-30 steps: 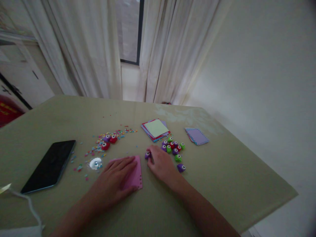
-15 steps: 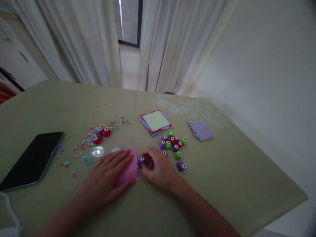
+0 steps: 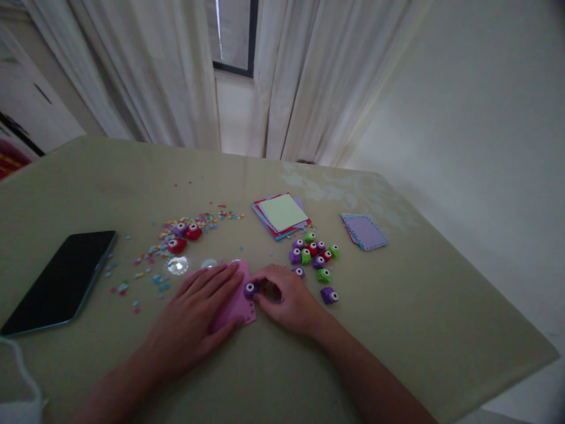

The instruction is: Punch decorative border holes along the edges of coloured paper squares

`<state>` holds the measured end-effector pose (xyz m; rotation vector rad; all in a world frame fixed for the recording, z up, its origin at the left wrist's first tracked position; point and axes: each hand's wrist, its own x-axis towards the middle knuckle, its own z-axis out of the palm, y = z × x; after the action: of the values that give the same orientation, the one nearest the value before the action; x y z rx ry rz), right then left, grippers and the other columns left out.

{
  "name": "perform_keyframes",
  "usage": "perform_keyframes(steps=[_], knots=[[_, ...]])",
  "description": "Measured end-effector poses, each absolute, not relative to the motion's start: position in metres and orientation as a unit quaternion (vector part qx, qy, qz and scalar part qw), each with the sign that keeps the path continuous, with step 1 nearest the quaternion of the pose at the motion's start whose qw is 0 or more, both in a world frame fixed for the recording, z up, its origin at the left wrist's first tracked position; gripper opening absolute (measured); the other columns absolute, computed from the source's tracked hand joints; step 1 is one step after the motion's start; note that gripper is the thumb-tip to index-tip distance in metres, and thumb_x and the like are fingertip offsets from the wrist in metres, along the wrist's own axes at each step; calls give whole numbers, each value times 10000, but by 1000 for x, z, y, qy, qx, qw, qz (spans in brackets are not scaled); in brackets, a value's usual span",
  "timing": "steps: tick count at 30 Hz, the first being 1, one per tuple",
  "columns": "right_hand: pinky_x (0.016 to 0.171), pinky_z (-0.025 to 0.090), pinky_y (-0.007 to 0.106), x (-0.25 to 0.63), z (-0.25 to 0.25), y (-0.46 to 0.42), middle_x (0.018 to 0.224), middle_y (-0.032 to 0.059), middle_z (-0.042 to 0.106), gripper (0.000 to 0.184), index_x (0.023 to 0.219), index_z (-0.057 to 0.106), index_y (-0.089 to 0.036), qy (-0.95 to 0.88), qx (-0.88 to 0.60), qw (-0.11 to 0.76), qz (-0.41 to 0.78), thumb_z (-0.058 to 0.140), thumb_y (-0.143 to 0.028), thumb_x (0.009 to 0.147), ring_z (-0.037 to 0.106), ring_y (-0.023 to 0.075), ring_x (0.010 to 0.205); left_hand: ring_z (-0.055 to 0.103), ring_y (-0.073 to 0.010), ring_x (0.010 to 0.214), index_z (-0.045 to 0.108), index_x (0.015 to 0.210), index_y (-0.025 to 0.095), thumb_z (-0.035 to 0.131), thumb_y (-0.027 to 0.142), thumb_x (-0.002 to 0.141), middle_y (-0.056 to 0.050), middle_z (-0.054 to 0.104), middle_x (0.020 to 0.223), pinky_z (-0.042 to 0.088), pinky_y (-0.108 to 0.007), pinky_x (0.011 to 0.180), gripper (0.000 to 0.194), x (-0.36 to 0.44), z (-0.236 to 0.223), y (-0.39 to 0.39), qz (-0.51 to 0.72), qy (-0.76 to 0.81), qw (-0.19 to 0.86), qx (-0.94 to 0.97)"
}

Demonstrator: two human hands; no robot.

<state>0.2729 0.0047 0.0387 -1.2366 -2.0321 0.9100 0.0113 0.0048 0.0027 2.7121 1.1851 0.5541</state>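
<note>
Purple punch [image 3: 251,290] has moved over the edge of pink paper [image 3: 230,310].

1. L hand [image 3: 198,309] spread flat on pink sheet [image 3: 233,303], holed along R edge.
2. R hand [image 3: 289,300] pinches purple punch [image 3: 251,289] at that edge.
3. Just past R hand: more punches [image 3: 312,249], purple/green/red.
4. Off L: confetti bits [image 3: 205,221], blk tablet [image 3: 62,280].

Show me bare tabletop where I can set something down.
Bare: right of the punches and below the purple cards, out to the right edge of the table; also from the tablet back toward the curtains. Crowded: confetti between the tablet and paper stack, and punches beside the right hand.
</note>
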Motion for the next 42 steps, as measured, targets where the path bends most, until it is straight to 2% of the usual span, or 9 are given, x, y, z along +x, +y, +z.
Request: perform_keyframes(steps=[8, 11, 17, 24, 33, 42], knots=[[836, 537, 281, 274, 41, 5, 1086, 40, 769, 280, 1164, 768, -233, -754, -472, 288, 355, 734, -123, 909, 702, 180, 915, 461, -343, 1557, 370, 1703, 313, 607, 637, 1033, -49, 441, 1731, 314, -542, 1286, 781, 11, -2, 6, 174, 394, 68, 900], [791, 552, 270, 275, 41, 6, 1038, 39, 770, 238, 1132, 763, -218, -728, -504, 294, 359, 747, -146, 907, 706, 165, 843, 464, -339, 1554, 389, 1695, 308, 600, 641, 1036, -53, 441, 1731, 317, -540, 1285, 769, 10, -3, 6, 170, 399, 69, 898], [719, 566, 247, 276, 39, 7, 957, 25, 774, 222, 1114, 740, -200, -689, -536, 313, 374, 729, -148, 898, 710, 148, 777, 529, -320, 1504, 501, 1637, 305, 565, 565, 1063, -60, 547, 1662, 368, -524, 1267, 634, 11, -1, 9, 186, 411, 86, 888], [666, 551, 231, 274, 40, 7, 861, 6, 747, 175, 1071, 717, -191, -676, -549, 316, 378, 735, -171, 898, 693, 139, 721, 591, -313, 1442, 590, 1556, 284, 567, 563, 1064, -71, 616, 1600, 446, -504, 1201, 567, 12, 2, 13, 204, 413, 92, 883], [698, 574, 257, 274, 36, 7, 1009, 48, 754, 298, 1184, 745, -206, -697, -541, 322, 343, 747, -171, 889, 707, 154, 776, 666, -304, 1344, 627, 1494, 240, 575, 524, 1074, -89, 695, 1507, 494, -480, 1143, 510, 12, 3, 15, 229, 404, 98, 880], [738, 558, 267, 273, 37, 6, 1012, 49, 744, 255, 1138, 764, -190, -718, -505, 336, 340, 750, -167, 885, 696, 162, 806, 652, -307, 1360, 623, 1491, 243, 588, 465, 1067, -86, 683, 1523, 482, -491, 1148, 479, 11, -1, 15, 231, 406, 92, 879]])
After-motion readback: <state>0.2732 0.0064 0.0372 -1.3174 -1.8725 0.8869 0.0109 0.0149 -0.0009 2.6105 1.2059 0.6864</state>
